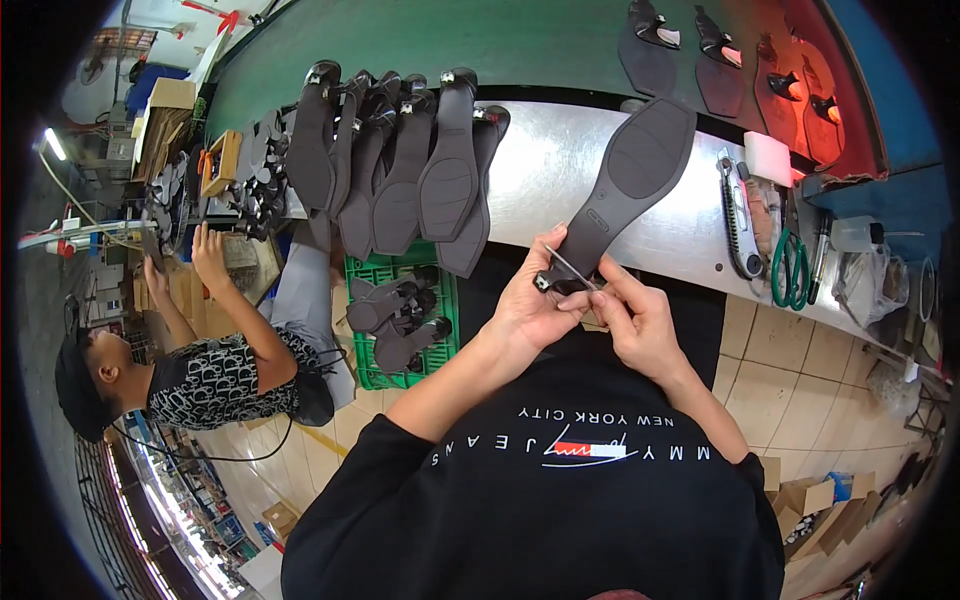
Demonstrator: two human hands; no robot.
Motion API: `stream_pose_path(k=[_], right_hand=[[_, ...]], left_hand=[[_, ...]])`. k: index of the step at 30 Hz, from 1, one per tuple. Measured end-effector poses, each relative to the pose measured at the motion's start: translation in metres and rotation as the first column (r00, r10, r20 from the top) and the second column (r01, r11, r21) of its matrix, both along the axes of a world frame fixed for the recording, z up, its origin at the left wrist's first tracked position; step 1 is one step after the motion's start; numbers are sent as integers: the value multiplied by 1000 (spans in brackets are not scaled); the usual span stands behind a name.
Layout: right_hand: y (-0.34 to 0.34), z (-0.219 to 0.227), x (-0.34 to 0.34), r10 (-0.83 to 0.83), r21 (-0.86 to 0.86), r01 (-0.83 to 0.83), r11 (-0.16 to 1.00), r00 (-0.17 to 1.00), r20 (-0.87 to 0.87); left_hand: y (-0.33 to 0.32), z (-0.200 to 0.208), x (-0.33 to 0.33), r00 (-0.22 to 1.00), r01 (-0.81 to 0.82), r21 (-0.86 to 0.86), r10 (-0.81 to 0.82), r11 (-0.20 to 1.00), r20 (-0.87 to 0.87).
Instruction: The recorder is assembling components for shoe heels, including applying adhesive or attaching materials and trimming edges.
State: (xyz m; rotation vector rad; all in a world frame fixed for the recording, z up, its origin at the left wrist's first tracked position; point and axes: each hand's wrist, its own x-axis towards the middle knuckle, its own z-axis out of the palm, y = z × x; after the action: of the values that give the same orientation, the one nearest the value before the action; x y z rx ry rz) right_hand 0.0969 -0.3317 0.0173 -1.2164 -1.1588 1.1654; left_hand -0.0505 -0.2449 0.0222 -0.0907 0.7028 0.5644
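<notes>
- One dark shoe sole [630, 175] was held tread-up over the steel bench [560, 170], heel end at the person's chest.
- Left hand [530, 300] was closed around the heel end; right hand [635, 315] pinched a thin metal tool [572, 268] against it.
- Step looked like trimming or picking at the heel; next move likely needed a steady grip and fine tool control.
- Finished soles [400, 170] lay stacked left, over a green crate [400, 320]; scissors [790, 270] right.
- Another person [200, 370] worked apart.
</notes>
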Motion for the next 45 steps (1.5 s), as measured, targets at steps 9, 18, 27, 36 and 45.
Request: stream_pose_path(k=[9,18,27,36,45], right_hand=[[10,21,19,31,-307,-312,899,746,-666],[4,27,-4,24,-351,-326,878,762,-647],[-3,46,12,120,-291,-176,940,972,-200],[6,34,-7,-90,346,-72,935,899,429],[5,42,-1,-203,299,59,952,855,478]], left_hand=[[1,16,7,961,-37,326,123,945,-247],[4,17,8,781,97,844,485,528,-394],[6,24,0,689,166,887,593,430,-416],[9,41,-8,763,288,852,434,437,-480],[12,34,3,979,-201,218,203,955,16]])
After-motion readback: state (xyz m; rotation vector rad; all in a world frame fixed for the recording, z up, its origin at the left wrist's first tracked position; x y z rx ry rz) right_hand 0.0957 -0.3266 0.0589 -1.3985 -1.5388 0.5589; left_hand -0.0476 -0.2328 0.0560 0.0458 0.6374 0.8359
